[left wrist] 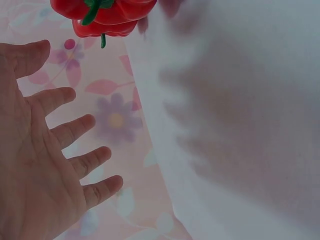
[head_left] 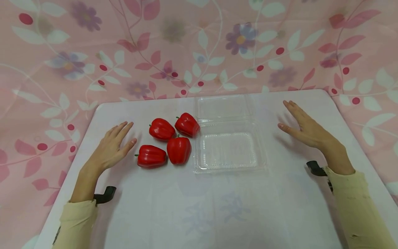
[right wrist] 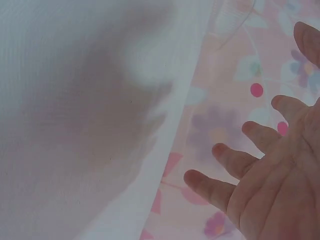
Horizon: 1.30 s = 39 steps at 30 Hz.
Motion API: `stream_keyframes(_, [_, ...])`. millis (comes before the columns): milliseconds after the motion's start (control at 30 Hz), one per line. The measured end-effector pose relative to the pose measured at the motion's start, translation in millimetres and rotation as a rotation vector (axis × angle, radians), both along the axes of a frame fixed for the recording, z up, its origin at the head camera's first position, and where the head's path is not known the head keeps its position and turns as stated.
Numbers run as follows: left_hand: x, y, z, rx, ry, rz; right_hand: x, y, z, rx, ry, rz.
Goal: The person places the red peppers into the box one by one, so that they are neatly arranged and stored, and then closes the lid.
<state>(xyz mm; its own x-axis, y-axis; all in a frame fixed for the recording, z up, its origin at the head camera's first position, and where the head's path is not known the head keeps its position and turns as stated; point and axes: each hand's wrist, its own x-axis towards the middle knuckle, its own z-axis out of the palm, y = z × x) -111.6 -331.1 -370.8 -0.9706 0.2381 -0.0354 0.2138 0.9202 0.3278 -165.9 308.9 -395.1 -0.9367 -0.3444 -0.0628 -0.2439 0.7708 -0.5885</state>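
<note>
Your left hand (head_left: 109,148) and right hand (head_left: 306,129) are spread and empty, with four peppers (head_left: 179,151) beside the open box (head_left: 228,150) between them, so a light, full-fingered grip probably suits those smooth, rounded sides best.

Wearing pale khaki sleeves (head_left: 75,229), lower left and lower right of the frame! Sporting black, bent wrist attachments (head_left: 105,195) at both cuffs (head_left: 78,209).

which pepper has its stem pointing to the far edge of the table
The front right pepper; the other three have theirs pointing left.
</note>
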Motion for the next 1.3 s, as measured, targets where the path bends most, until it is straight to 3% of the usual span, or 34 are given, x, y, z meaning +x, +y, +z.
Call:
stream_keyframes(167, [1.9,1.5,1.1,0.048,-0.055,0.004,1.0,-3.5,1.3,-0.019,-0.013,-0.002])
stream_keyframes(433, [4.0,4.4,0.3,0.195,-0.172,0.009,6.1,-8.8,4.0,-0.045,-0.03,0.005])
stream_keyframes(767, [5.4,9.9,-0.9,0.289,-0.173,-0.017,9.1,-20.5,1.6,-0.172,-0.039,0.031])
stream_keyframes(1300, [10.3,16.5,-0.9,0.412,-0.192,-0.087,16.3,-34.7,0.7,-0.247,-0.044,0.116])
